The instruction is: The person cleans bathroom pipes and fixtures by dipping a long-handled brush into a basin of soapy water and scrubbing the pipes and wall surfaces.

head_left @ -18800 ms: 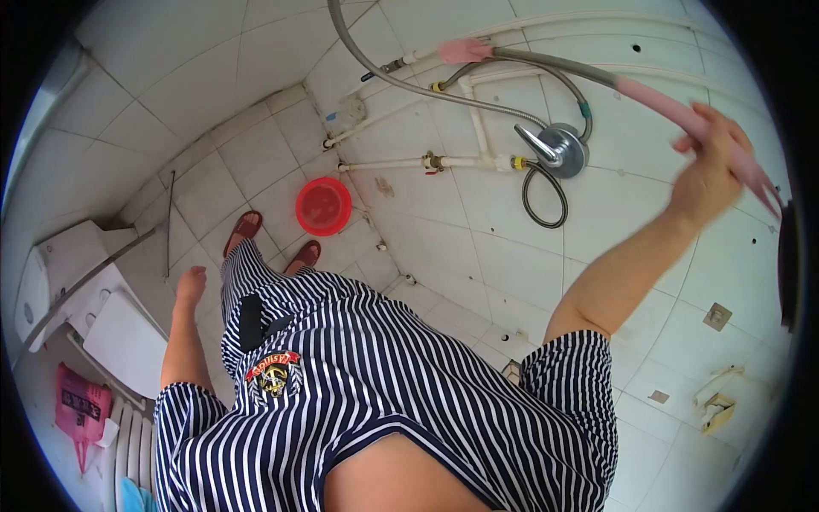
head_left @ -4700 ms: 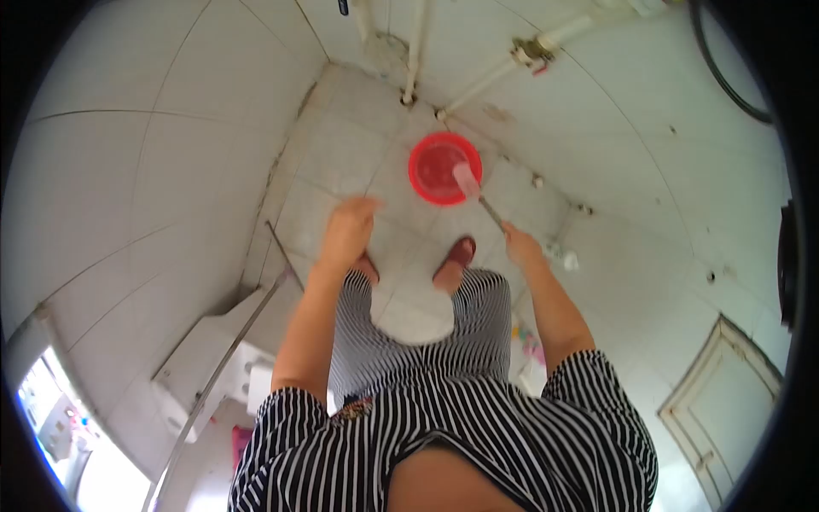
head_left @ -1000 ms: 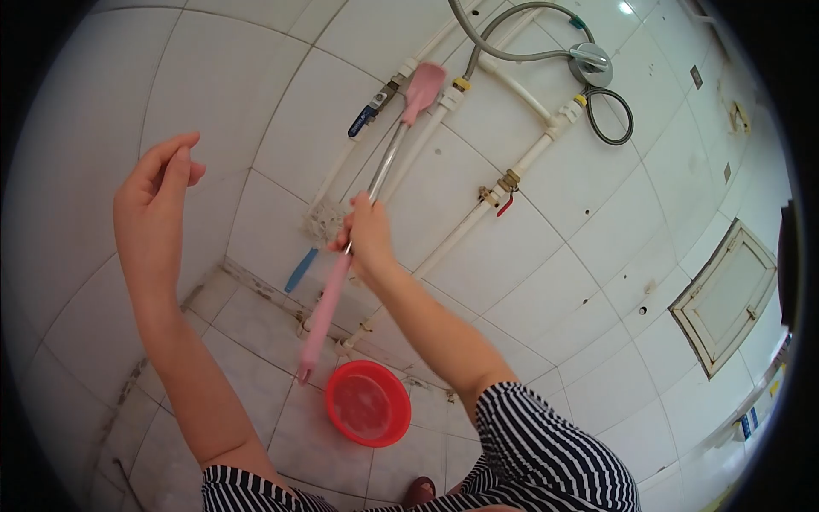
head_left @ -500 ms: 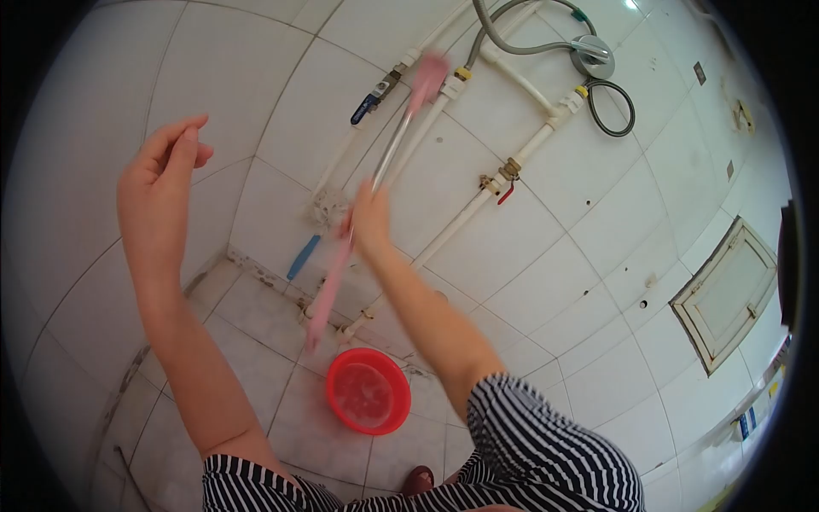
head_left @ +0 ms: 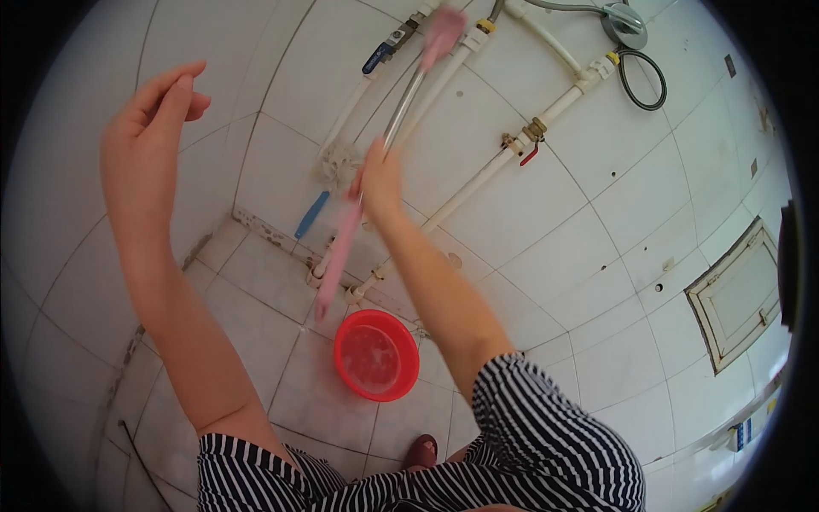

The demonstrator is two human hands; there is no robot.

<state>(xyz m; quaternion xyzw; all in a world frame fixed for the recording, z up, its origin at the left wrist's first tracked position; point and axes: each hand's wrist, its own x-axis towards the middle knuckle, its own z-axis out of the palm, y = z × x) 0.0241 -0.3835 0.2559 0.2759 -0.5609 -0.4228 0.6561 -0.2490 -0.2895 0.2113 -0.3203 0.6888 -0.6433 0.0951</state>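
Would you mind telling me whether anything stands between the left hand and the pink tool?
Nothing visible blocks the left hand from the pink tool, which the right hand grips. The blue-handled scrubber appears between them in the picture, but seems further back by the wall.

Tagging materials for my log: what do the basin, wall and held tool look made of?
Basin: probably plastic, smooth, evenly red, with a thick rim. Wall: likely glazed ceramic tile, pale, with thin joint lines. Tool: shaft probably polished metal, given its silvery gleam; handle perhaps pink matte plastic, though blur leaves that open.
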